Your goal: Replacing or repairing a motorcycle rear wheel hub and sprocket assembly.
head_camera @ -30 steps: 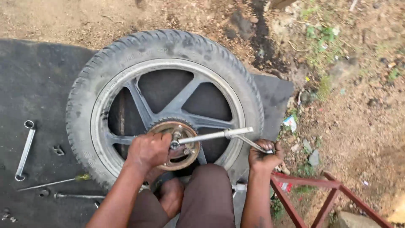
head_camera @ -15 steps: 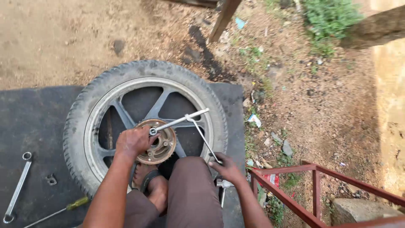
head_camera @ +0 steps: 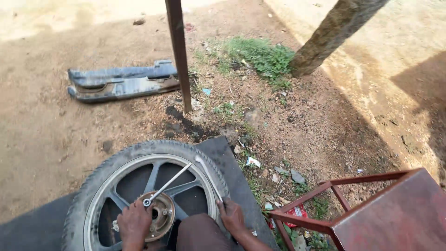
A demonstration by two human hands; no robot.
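Lower left of frame: your left hand gripped the hub; right hand fingers clamped on the wrench; wheel lay flat, hub fastener unremoved.

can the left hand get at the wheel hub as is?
Probably yes: the left hand already rests on the hub of the wheel, nothing between them. The right hand sits at the tyre's edge.

Black tyre, silver-grey rim, rusty-brown hub, dark red metal stand
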